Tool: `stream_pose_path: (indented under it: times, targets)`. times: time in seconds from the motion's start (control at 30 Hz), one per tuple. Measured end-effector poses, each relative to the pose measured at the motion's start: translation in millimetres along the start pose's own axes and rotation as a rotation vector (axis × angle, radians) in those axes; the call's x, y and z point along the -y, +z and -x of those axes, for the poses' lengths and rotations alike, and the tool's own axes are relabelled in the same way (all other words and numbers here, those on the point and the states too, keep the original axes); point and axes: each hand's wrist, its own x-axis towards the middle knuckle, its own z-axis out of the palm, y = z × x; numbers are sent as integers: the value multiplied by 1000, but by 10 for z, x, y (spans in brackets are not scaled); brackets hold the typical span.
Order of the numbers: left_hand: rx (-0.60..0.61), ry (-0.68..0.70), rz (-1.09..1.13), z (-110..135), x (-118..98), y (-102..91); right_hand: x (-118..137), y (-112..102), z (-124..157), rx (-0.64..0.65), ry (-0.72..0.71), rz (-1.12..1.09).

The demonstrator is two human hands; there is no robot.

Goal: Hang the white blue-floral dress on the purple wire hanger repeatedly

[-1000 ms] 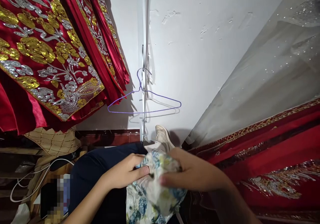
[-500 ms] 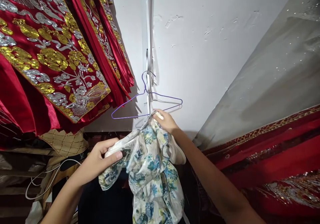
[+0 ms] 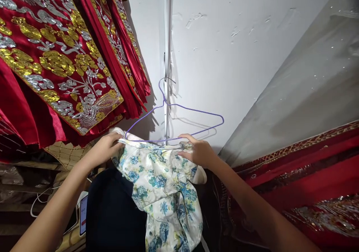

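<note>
A white floral dress (image 3: 159,177) with blue and green flowers hangs stretched between my two hands. My left hand (image 3: 110,145) grips its upper edge at the left shoulder, close to the left end of a purple wire hanger (image 3: 193,109). That hanger end sits at the neckline, seemingly just inside the opening. On the other side my right hand (image 3: 198,151) pinches the neckline's right part, fingertips by the hanger's lower bar. The hanger's hook is up at a white metal pole, and its right end sticks out free of the cloth.
Red garments (image 3: 70,64) with gold and silver embroidery hang at the upper left. More red beaded cloth (image 3: 305,169) lies along the right, below a pale glittery fabric (image 3: 308,87). A phone (image 3: 83,214) and a white cable are at the lower left.
My left hand has moved up and left, spreading the neckline to the hanger's left end. My right hand has shifted right and down. The hanger has turned, its right end reaching further right.
</note>
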Motion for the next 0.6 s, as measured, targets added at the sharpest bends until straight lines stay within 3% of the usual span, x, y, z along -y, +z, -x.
stream_pose_path:
  times: [0.17, 0.27, 0.37, 0.43, 0.5, 0.6]
  targets:
    - [-139, 11, 88, -203, -295, -26, 89, 57, 17, 48, 9, -124]
    - [-208, -128, 66, -303, -204, 57, 197, 84, 10, 39, -10, -255]
    - [-155, -334, -30, -375, -46, 111, 221, 64, -9, 13, -9, -280]
    - [-170, -387, -47, -384, -36, 100, 167, 34, -22, 2, 8, -252]
    - [-214, -307, 0, -376, -144, 54, 100, 4, -29, -7, 23, -243]
    - [-217, -51, 150, -400, -439, -31, 81, -17, -26, -1, 15, -299]
